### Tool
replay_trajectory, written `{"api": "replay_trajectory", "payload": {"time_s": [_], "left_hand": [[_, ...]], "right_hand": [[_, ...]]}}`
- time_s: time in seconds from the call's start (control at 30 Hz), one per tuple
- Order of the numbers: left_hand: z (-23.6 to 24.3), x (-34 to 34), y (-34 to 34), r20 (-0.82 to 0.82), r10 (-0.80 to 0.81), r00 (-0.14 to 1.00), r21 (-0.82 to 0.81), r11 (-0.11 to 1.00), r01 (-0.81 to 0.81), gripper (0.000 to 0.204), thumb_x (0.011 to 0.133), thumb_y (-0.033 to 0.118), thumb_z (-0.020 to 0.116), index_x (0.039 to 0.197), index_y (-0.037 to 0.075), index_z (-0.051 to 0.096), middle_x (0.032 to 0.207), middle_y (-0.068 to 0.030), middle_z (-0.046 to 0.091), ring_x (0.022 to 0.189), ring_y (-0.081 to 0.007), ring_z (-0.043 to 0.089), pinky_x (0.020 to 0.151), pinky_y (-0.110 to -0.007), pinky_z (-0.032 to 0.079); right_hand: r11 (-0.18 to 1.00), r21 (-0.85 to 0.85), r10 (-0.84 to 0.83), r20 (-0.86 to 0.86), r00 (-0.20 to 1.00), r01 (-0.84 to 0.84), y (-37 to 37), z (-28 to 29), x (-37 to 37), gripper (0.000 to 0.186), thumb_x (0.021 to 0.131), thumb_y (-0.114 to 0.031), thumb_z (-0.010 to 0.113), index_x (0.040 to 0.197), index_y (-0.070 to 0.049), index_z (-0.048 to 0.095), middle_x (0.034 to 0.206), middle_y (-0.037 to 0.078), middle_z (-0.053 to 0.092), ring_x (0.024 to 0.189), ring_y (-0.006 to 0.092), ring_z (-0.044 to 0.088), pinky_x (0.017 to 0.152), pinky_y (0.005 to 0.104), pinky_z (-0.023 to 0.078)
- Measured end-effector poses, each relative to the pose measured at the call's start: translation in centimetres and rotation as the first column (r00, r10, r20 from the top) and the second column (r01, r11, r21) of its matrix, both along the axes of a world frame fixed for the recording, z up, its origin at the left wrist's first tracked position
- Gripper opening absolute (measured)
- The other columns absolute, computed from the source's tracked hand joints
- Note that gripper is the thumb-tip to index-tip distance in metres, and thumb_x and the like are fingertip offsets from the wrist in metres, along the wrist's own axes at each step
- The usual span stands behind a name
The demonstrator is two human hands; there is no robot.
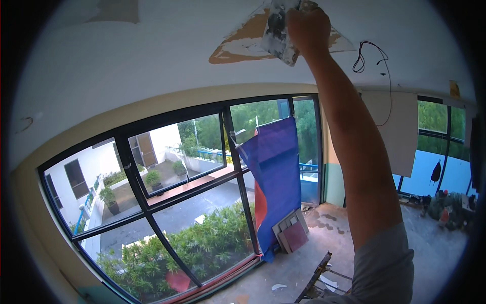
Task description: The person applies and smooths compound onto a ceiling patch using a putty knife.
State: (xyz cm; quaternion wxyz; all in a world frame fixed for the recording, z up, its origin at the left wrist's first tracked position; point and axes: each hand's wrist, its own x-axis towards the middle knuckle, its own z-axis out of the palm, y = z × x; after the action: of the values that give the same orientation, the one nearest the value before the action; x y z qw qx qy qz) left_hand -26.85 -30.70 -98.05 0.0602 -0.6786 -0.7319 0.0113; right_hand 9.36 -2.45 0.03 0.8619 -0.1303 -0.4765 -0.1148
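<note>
Seen at far left, a wide dark-framed window onto a courtyard with potted shrubs and a green hedge below; above it, pale ceiling, scuffed at its left edge. Draped against the window frame mid-picture, a blue and red sheet, hanging down to a small stack of flat tiles leaned on the bare concrete floor. Overhead, a brown patch of stripped ceiling, partly filled with white; pressed flat against it, a plaster-caked trowel, blade angled so as to spread along the surface. Closed firmly round the trowel's handle, the right hand, arm stretched straight up from a grey sleeve at the lower edge. Left hand out of view. Just right of the patch, a loose black wire dangling from the ceiling, near enough to snag a wider sweep. Further right, a second window and a heap of gear on the floor.
</note>
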Motion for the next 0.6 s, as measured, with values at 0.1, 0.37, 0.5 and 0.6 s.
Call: {"api": "replay_trajectory", "payload": {"time_s": [0.1,0.37,0.5,0.6], "left_hand": [[0.3,-0.1,0.9,-0.007,-0.01,1.0,0.012,1.0,0.01,0.054,0.099,0.039,0.041,0.14,0.005,0.039,0.145,-0.0175,0.035,0.136,-0.0279,0.029,0.114,-0.037,0.023],[2.8,-0.4,1.5,0.073,0.067,0.995,0.003,0.998,-0.067,0.053,0.098,0.04,0.043,0.138,0.005,0.04,0.143,-0.0177,0.037,0.133,-0.0279,0.031,0.112,-0.038,0.025],[3.8,-0.1,2.6,0.128,0.078,0.989,-0.018,0.997,-0.076,0.053,0.097,0.04,0.044,0.137,0.006,0.041,0.142,-0.0178,0.038,0.131,-0.0279,0.033,0.111,-0.039,0.026],[5.0,-0.9,1.2,0.165,0.142,0.976,-0.036,0.99,-0.138,0.052,0.096,0.041,0.045,0.136,0.006,0.042,0.141,-0.0179,0.039,0.13,-0.0279,0.034,0.11,-0.04,0.027]], "right_hand": [[0.99,-0.039,-0.132,0.037,0.991,0.134,1.4,0.9,1.3,0.028,0.076,-0.022,0.056,0.083,0.005,0.061,0.083,0.027,0.063,0.084,0.0415,0.062,0.08,0.0449,0.049],[0.988,-0.033,-0.147,0.058,0.987,0.149,2.9,1.9,1.0,0.035,0.072,-0.028,0.058,0.08,0.006,0.062,0.079,0.027,0.064,0.08,0.0434,0.064,0.077,0.0436,0.051],[0.777,-0.016,-0.614,0.204,0.762,0.63,4.1,2.1,1.4,0.029,0.079,-0.018,0.055,0.091,0.008,0.06,0.092,0.028,0.063,0.091,0.0409,0.061,0.082,0.0437,0.048],[0.996,0.001,0.085,0.017,0.996,-0.085,-0.5,-0.6,-1.1,0.03,0.08,-0.017,0.055,0.094,0.009,0.059,0.095,0.03,0.062,0.094,0.0412,0.061,0.084,0.044,0.047]]}}
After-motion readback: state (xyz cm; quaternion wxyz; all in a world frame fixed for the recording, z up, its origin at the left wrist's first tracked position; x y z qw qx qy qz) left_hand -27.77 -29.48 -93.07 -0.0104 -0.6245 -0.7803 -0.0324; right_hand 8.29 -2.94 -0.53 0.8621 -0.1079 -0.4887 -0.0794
